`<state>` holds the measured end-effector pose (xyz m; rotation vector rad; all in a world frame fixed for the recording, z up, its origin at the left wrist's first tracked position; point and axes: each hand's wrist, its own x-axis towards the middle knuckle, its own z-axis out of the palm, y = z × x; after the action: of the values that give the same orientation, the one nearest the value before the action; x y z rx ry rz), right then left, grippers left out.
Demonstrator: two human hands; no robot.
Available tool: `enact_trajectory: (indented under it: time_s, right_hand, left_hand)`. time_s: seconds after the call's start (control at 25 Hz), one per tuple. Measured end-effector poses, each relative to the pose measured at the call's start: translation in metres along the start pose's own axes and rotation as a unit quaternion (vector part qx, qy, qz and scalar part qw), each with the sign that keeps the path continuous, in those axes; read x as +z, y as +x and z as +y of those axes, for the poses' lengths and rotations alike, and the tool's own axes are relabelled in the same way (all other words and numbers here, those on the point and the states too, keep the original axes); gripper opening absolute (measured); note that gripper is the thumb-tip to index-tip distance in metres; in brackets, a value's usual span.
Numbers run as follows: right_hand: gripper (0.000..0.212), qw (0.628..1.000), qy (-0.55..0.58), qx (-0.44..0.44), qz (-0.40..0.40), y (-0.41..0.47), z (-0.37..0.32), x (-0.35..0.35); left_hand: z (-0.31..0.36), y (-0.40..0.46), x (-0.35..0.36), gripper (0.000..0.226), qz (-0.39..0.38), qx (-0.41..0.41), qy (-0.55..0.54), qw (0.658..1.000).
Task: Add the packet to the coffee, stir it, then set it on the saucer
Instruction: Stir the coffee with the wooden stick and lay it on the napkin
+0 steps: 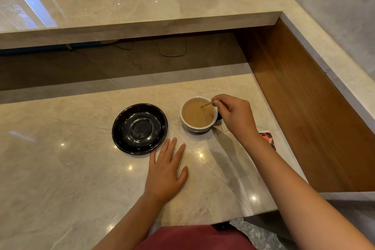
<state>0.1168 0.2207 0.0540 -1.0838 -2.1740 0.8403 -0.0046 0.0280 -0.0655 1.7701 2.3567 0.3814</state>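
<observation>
Coffee cup (198,114): a white ceramic cup standing on the marble counter (60,178), directly under the fingertips of the right hand (233,115) and well ahead of the left hand (166,174). It is filled close to the rim with light-brown coffee.

Right hand: fingers pinched shut on a thin stirrer (208,104), whose lower end dips into the coffee near the far right of the cup. The hand hangs over the cup's right rim; whether it touches the rim cannot be told.

Left hand: flat on the counter, fingers spread, holding nothing, its fingertips just short of the near edge of the black saucer (121,128).

Saucer: empty, just to the left of the cup, the two apart.

A red and black packet (268,139) lies beyond the right wrist, partly hidden; whether it is torn or spent cannot be told.

Assessment: stirring appears to be the step in hand; the transfer is not yet done.

Handling: the cup is likely rigid, glazed, fairly heavy for its size and breakable. With the liquid this high, any tilt or jolt risks a spill. A dark part at the cup's right, under the hand, may be the handle; if so, that is the hold. Otherwise grip the wall below the rim, lift level, and set it on the saucer's central well.
</observation>
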Motion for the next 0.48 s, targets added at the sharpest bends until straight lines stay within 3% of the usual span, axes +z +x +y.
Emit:
enact_trajectory:
  time_s: [0.24, 0.48]
  right_hand:
    - [0.015, 0.999, 0.006, 0.045, 0.016, -0.015, 0.013, -0.013]
    - [0.019, 0.975, 0.137, 0.173, 0.021, -0.027, 0.011, -0.007]
  left_hand:
    - [0.0, 0.0, 0.0, 0.06, 0.001, 0.002, -0.005, 1.0]
    - [0.0, 0.0, -0.002, 0.059, 0.005, 0.004, -0.006, 1.0]
